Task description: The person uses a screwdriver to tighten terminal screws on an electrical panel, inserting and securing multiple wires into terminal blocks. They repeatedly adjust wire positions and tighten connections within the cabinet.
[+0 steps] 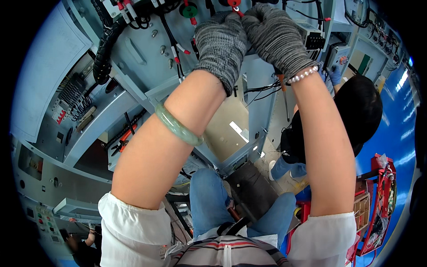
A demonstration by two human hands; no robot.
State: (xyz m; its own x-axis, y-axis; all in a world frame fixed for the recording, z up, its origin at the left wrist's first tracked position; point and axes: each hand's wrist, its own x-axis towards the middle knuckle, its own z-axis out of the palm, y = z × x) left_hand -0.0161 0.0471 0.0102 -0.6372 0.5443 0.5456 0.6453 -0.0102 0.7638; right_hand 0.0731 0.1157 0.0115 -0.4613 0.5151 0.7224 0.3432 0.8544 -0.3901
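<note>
Both my hands wear grey knit gloves and meet at the top of the view, inside a grey metal cabinet panel (147, 82). My left hand (222, 46) is closed, its curled fingertips turned away. My right hand (275, 41) is closed beside it. Between their fingertips shows a red-sleeved wire end (240, 14) with a silver terminal, just below a red round fitting (234, 2). What each hand grips is hidden. To the left is a green round fitting (188, 10) with a red-sleeved wire. A screwdriver (285, 95) points downward below my right wrist; whether that hand holds it cannot be seen.
Black cable bundles (103, 53) and loose wires (174, 49) hang around the panel. Orange-handled pliers (122, 141) lie at left. Close on my right, a person in dark clothing (358, 115) works at a cabinet. A red tool cart (378, 209) stands at lower right.
</note>
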